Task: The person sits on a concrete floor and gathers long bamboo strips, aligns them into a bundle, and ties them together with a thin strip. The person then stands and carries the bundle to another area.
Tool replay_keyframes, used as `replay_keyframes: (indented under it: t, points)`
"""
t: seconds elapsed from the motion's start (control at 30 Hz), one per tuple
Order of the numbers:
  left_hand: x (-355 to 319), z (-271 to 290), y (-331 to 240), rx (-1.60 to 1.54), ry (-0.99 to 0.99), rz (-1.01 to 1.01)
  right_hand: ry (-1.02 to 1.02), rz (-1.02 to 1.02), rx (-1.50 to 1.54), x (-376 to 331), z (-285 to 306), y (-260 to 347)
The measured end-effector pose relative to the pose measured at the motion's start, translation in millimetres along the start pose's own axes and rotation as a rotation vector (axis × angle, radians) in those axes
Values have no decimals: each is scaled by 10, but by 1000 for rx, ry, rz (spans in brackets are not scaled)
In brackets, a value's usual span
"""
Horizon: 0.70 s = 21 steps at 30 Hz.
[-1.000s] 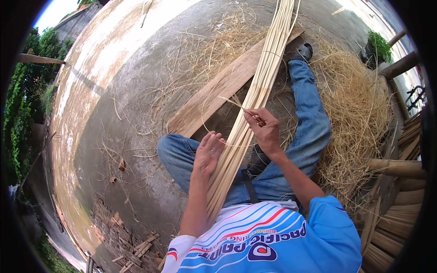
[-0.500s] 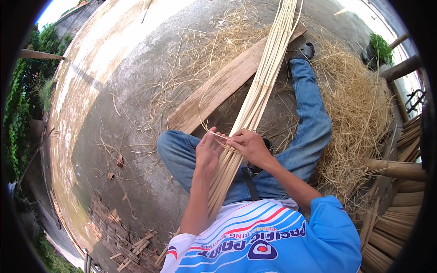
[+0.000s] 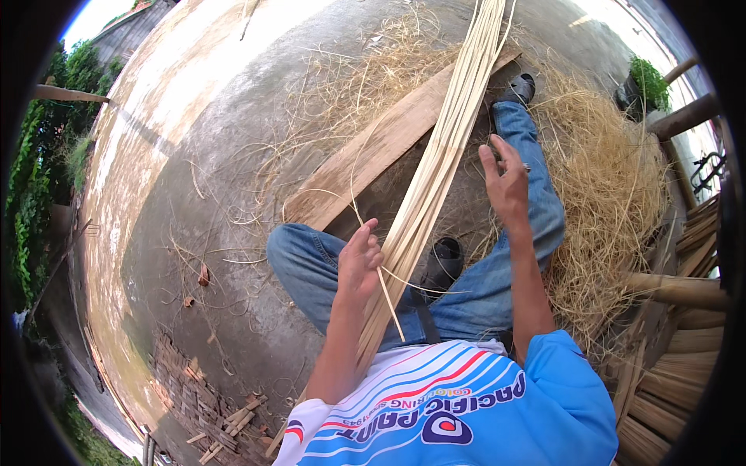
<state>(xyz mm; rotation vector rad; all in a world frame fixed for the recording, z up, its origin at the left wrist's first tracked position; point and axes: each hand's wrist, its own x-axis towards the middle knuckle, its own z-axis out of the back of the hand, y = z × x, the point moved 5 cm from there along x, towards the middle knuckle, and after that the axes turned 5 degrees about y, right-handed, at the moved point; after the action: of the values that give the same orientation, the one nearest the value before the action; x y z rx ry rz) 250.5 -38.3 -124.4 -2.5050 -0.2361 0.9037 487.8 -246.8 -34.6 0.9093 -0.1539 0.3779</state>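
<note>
A long bundle of pale split strips (image 3: 443, 147) runs across my lap and away to the far side. Beside its near part, my left hand (image 3: 360, 262) is closed around thin strips (image 3: 391, 303); one end points down toward my shirt, another curves right over the bundle, and thin lengths curl up past the fingers. My right hand (image 3: 508, 180) is raised over my right shin, fingers apart, with nothing in it. A dark ring-like spot shows on one of its fingers.
A wooden plank (image 3: 373, 155) lies slantwise under the bundle. Tangled shavings (image 3: 598, 210) heap up on the right, with more scattered beyond the plank. Broken woven pieces (image 3: 194, 388) lie at lower left. Poles (image 3: 680, 289) and stacked strips (image 3: 668, 396) line the right side.
My right hand has let go of the strips by the left hand and swung up and right, opening. The left hand keeps its grip, and the strip ends now hang free below it.
</note>
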Motion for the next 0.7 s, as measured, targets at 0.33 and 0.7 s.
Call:
replay_keyframes:
  t: [0.33, 0.7]
  points:
    - [-288, -581, 528, 245, 191, 105, 627, -503, 1003, -906, -1101, 507]
    - [-20, -104, -207, 1259, 47, 38, -117, -427, 1012, 186, 565, -133]
